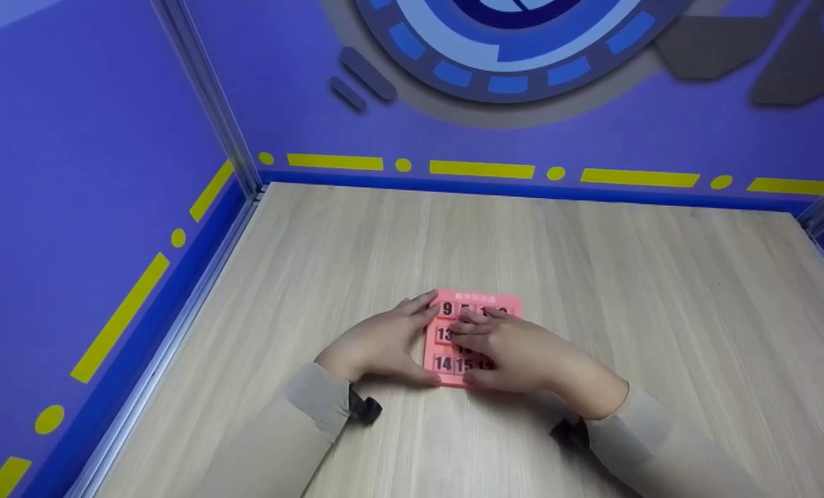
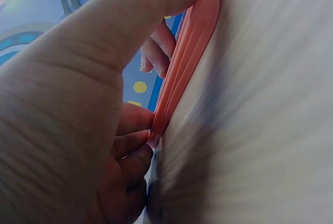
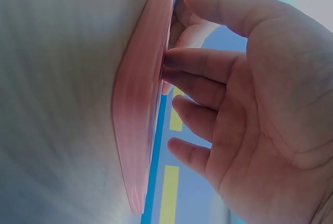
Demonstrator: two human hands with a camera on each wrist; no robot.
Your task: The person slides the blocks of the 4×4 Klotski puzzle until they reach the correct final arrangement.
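A pink sliding number puzzle (image 1: 442,349) lies flat on the table, its numbered tiles such as 9, 13, 14 and 15 facing up. My left hand (image 1: 384,342) holds it along the left side, thumb at the near corner and fingertips at the far corner. In the left wrist view, the thumb and fingers sit against the puzzle's edge (image 2: 179,73). Over the tiles hovers my right hand (image 1: 526,356), index and middle fingertips down at the surface, covering part of the right side. The right wrist view shows its other fingers (image 3: 195,117) held off the board.
The wood-grain table (image 1: 633,290) extends around the puzzle. Blue panels (image 1: 79,173) with yellow dashes stand at the left and back, joined by a metal post (image 1: 207,90). Black wrist straps (image 1: 364,408) sit at both sleeves.
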